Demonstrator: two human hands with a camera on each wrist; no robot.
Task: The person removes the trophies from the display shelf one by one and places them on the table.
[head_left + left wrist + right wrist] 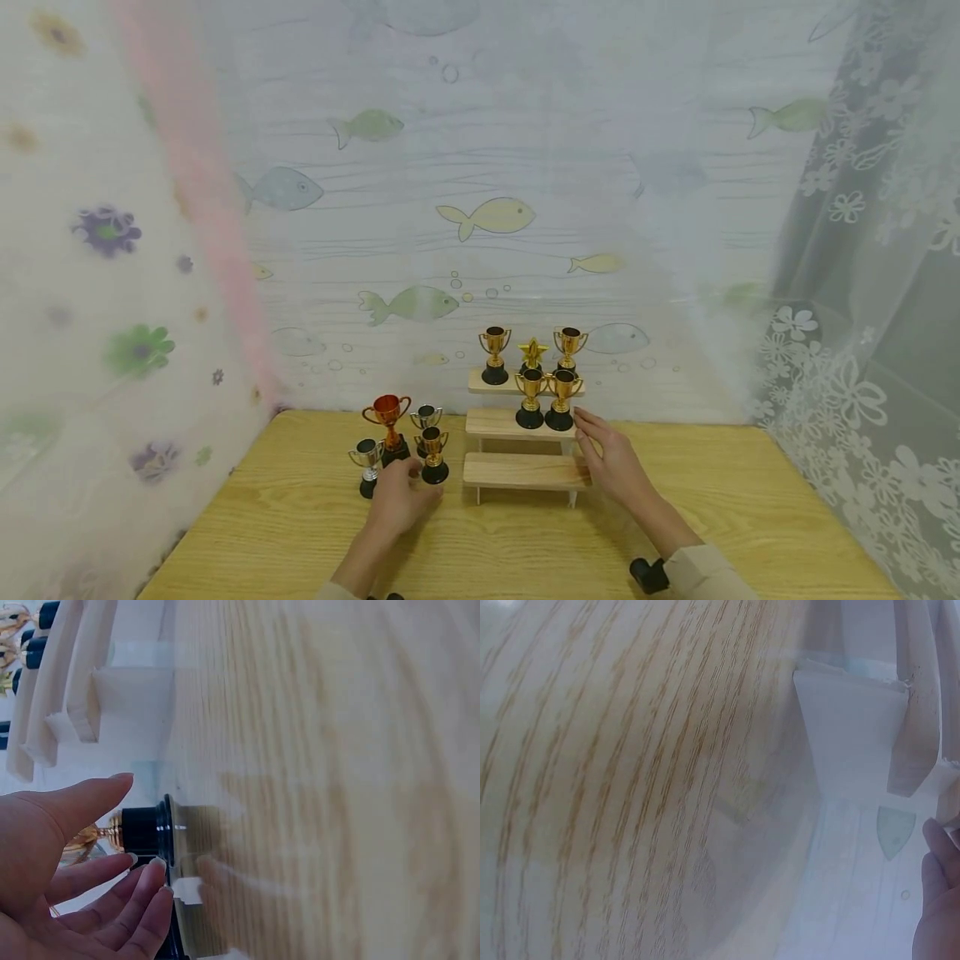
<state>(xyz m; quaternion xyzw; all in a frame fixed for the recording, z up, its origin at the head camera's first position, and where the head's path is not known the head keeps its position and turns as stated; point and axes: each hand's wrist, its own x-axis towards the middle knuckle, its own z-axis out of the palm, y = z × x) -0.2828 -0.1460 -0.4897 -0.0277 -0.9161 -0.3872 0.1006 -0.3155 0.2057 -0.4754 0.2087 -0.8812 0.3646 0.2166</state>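
My left hand [401, 502] reaches in from the front of a small gold trophy cup [432, 456] on a black base. In the left wrist view the thumb and fingers spread around that black base [142, 831], with a gap on the thumb's side. Beside it stand a larger copper-coloured cup [387, 411] and two silver cups, one in front [367, 454] and one behind [426, 413]. My right hand [617, 463] has its extended fingers at the right end of a three-step wooden stand [525, 469]. Those fingertips [939, 838] show at the stand's edge in the right wrist view.
On the top step stand two gold cups [494, 352] with a gold star trophy [532, 352] between them. Two more gold cups [530, 392] are side by side on the middle step. A wood-grain table [300, 517] lies underneath, and a fish-print curtain [600, 200] hangs behind.
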